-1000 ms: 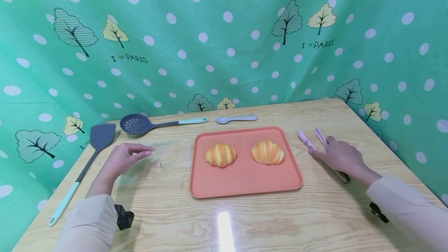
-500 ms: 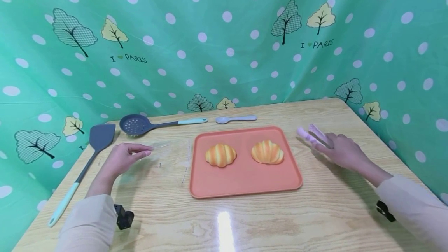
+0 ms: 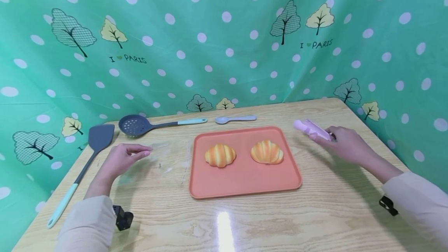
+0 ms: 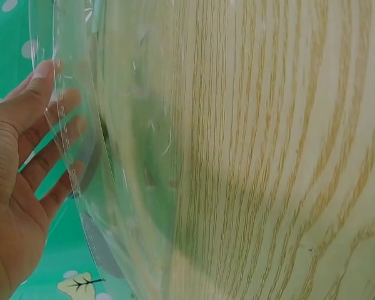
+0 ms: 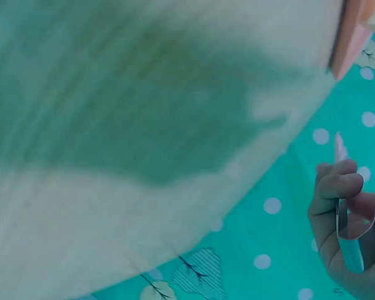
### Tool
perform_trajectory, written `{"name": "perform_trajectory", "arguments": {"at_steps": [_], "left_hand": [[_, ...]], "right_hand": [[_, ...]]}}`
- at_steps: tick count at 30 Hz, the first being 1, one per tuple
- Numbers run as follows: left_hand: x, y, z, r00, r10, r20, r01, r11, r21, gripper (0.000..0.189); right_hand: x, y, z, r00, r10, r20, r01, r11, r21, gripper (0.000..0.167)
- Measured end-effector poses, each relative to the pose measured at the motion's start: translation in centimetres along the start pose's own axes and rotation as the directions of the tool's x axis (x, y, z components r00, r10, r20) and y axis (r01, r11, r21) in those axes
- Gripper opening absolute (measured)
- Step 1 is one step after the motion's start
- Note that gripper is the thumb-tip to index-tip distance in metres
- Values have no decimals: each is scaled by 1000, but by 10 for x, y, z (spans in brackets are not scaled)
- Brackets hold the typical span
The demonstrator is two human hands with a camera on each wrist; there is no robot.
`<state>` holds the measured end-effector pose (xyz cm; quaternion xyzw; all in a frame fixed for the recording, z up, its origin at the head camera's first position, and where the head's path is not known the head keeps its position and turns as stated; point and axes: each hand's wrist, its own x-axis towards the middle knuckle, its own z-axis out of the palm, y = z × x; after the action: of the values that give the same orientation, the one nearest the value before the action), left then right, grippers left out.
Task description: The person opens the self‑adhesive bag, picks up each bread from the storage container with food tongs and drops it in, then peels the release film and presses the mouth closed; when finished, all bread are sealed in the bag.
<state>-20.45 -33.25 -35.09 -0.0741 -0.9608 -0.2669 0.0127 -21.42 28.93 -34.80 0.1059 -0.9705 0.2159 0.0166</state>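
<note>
My left hand [image 3: 120,161] pinches the edge of a clear plastic bag [image 3: 173,164] left of the pink tray [image 3: 245,182]. In the left wrist view, the thumb of that hand [image 4: 19,169] lies on the near side of the bag [image 4: 122,162], with the fingers behind the film. My right hand [image 3: 350,145] grips lilac tongs [image 3: 313,129] above the table, right of the tray. The tongs' tips point left and sit close together. The right wrist view shows the fingers [image 5: 340,184] curled round the tongs' handle [image 5: 352,253]. Two croissants [image 3: 220,155] lie apart on the tray.
A dark spatula [image 3: 101,138] with a mint handle lies at the table's left. Behind the bag is a slotted skimmer [image 3: 135,125], and a small lilac spoon [image 3: 235,119] lies behind the tray. A green dotted cloth [image 3: 224,49] hangs along the table's back and sides.
My right hand has lifted the tongs from the table, and their arms have come closer together. The left hand stays at the bag's edge; tray and croissants have not moved.
</note>
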Motion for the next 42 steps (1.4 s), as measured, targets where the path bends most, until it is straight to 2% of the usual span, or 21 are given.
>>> {"name": "perform_trajectory", "arguments": {"at_steps": [4,9,18,24,31,42], "left_hand": [[0,0,0,1000,1,6,-1,1000,-1,32],[1,1,-1,1000,11,3,-11,1000,2,31],[1,1,-2,1000,13,8,-13,1000,17,31],[1,0,-1,1000,18,14,-18,1000,16,31],[2,-2,0,999,10,35,-10,1000,17,34],[1,-1,-1,998,34,47,-35,999,17,34]], "right_hand": [[2,-8,-7,996,-84,-27,81,992,-101,70],[4,-22,-13,986,-169,-3,165,967,-193,73],[7,-49,-11,933,-359,23,349,888,-301,67],[9,-60,-6,922,-381,63,378,856,-353,66],[13,-66,1,901,-425,83,425,829,-365,62],[16,-69,9,901,-417,121,429,811,-399,65]]}}
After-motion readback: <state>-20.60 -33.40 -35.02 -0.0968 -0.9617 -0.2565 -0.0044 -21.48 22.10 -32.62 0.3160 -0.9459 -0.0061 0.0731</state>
